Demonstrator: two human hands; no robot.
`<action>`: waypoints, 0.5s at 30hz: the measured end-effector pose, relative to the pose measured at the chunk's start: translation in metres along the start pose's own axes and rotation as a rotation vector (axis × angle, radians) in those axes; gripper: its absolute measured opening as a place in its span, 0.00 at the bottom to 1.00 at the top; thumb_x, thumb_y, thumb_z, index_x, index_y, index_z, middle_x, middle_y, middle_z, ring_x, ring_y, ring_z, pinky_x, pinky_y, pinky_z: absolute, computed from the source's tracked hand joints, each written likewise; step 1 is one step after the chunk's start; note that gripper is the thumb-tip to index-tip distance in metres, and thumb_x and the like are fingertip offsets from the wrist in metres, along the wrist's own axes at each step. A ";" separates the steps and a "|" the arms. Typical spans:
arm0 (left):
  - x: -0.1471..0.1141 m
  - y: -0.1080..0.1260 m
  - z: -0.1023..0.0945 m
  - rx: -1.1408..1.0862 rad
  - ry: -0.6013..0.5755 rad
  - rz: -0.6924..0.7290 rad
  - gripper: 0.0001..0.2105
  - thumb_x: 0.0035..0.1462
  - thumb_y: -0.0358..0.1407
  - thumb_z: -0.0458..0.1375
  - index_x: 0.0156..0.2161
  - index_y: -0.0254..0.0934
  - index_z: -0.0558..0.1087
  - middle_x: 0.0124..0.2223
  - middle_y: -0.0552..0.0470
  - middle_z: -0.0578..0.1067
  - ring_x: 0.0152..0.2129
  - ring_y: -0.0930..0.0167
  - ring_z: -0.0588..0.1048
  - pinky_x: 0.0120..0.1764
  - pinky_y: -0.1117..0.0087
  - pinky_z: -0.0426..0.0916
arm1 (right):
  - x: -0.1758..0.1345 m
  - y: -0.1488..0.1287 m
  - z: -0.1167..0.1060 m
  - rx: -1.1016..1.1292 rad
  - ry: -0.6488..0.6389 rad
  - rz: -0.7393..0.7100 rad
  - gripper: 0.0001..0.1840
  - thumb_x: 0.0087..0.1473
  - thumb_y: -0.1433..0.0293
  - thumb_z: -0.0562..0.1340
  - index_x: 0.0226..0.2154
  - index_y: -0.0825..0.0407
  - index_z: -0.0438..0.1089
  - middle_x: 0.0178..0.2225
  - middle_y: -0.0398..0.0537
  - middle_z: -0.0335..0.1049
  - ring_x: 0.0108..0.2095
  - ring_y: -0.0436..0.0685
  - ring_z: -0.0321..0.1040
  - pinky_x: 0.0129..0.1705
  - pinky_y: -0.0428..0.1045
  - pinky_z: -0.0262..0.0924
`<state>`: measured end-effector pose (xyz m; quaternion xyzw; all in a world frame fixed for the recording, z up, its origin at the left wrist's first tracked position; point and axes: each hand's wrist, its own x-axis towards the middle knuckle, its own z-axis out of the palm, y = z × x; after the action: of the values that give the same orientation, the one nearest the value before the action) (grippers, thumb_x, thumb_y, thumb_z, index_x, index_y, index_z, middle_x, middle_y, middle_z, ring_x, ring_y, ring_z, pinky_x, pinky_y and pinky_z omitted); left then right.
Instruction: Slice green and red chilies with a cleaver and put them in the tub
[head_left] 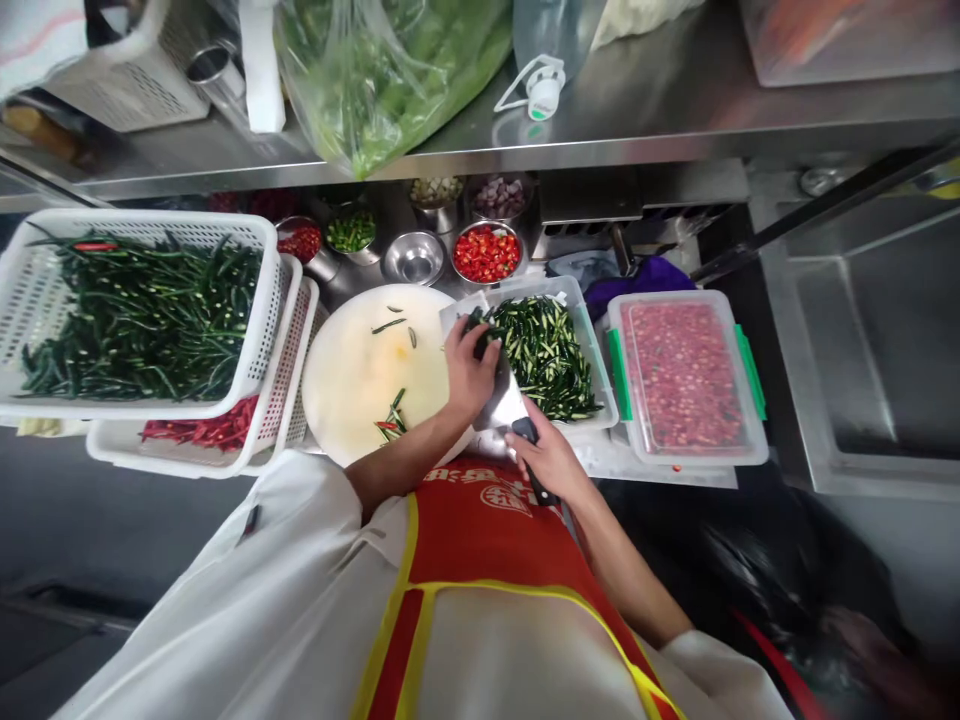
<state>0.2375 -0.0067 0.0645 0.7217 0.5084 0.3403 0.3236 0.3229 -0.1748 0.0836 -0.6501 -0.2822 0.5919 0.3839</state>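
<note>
The left hand (471, 372) curls loosely over cut peppers (480, 322) on the cleaver (506, 404), its grip unclear; the right hand (553, 458) is wrapped round the handle. The blade spans the board's (349, 370) right edge and the tub's (598, 350) left rim, with bare board leftward and crates (262, 305) hemming its far side.

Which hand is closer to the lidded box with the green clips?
The right hand. It grips the cleaver's black handle, to the left of the box. The left hand is farther left, over the cleaver's blade, beside the tray of cut green chillies.
</note>
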 end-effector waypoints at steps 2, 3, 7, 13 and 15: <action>0.002 0.015 0.020 -0.053 -0.032 0.052 0.12 0.62 0.42 0.58 0.49 0.42 0.73 0.63 0.47 0.64 0.60 0.63 0.63 0.64 0.55 0.59 | -0.009 0.005 -0.011 0.052 0.080 0.011 0.48 0.57 0.58 0.61 0.71 0.51 0.38 0.16 0.31 0.62 0.15 0.50 0.59 0.19 0.44 0.58; 0.002 0.022 0.031 -0.066 -0.057 0.072 0.12 0.62 0.41 0.58 0.49 0.43 0.73 0.63 0.47 0.64 0.60 0.63 0.63 0.64 0.55 0.59 | -0.012 0.007 -0.016 0.074 0.118 0.011 0.49 0.56 0.57 0.62 0.71 0.51 0.37 0.16 0.31 0.62 0.15 0.50 0.59 0.19 0.45 0.58; 0.008 0.040 0.072 -0.080 -0.169 0.097 0.10 0.61 0.38 0.59 0.48 0.43 0.75 0.62 0.49 0.65 0.60 0.63 0.63 0.65 0.55 0.58 | -0.016 0.009 -0.036 0.091 0.236 -0.007 0.50 0.54 0.56 0.63 0.71 0.51 0.39 0.16 0.32 0.62 0.15 0.51 0.59 0.19 0.46 0.60; 0.035 0.021 0.111 -0.099 -0.171 -0.025 0.10 0.60 0.34 0.59 0.47 0.39 0.75 0.60 0.45 0.67 0.58 0.65 0.66 0.64 0.60 0.59 | 0.004 0.000 -0.063 -0.073 0.297 0.050 0.49 0.53 0.57 0.63 0.70 0.51 0.43 0.16 0.32 0.62 0.14 0.51 0.60 0.19 0.46 0.60; 0.048 0.005 0.110 -0.069 -0.153 -0.074 0.10 0.60 0.31 0.58 0.46 0.37 0.75 0.58 0.44 0.68 0.57 0.65 0.67 0.64 0.60 0.59 | 0.012 -0.002 -0.069 -0.150 0.278 0.051 0.46 0.54 0.59 0.62 0.70 0.49 0.45 0.17 0.34 0.63 0.15 0.51 0.62 0.20 0.46 0.60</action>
<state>0.3429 0.0247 0.0148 0.7148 0.4965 0.2895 0.3984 0.3933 -0.1748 0.0792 -0.7595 -0.2529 0.4832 0.3545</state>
